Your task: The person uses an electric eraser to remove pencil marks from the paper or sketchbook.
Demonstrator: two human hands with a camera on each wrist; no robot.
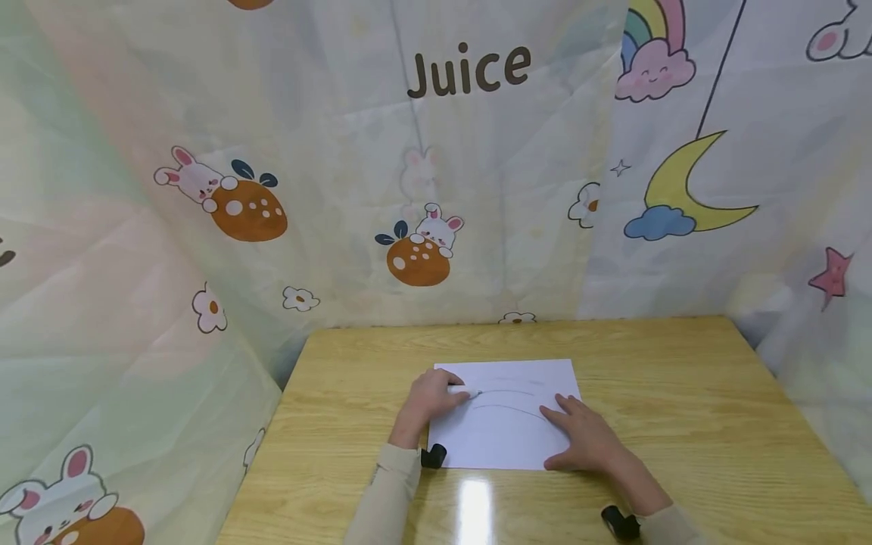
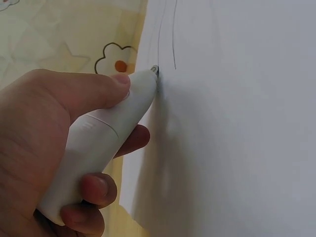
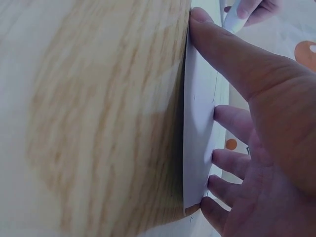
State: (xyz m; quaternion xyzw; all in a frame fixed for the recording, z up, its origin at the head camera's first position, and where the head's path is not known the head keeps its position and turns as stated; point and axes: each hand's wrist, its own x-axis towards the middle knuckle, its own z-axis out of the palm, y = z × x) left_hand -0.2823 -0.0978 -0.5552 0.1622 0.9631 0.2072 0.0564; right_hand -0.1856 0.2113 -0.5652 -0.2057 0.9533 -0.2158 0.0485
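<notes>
A white sheet of paper [image 1: 492,445] lies on the wooden table, with several thin curved lines across its upper half. My left hand [image 1: 429,395] grips a thick white pen-shaped tool [image 2: 101,129] at the sheet's left side. The thumb lies along the tool's top near its front, and the other fingers curl under it. Its small metal tip [image 2: 155,69] is right at the end of one thin line. My right hand [image 1: 587,437] rests spread on the sheet's right side, thumb at the near edge and fingertips [image 3: 221,112] on the paper.
Wooden table [image 1: 341,424] surrounds the sheet, with a bright reflection in front of it. A printed cloth [image 1: 327,166] with rabbits and flowers hangs behind the table and along its sides. Black wrist devices [image 1: 434,456] sit at both wrists.
</notes>
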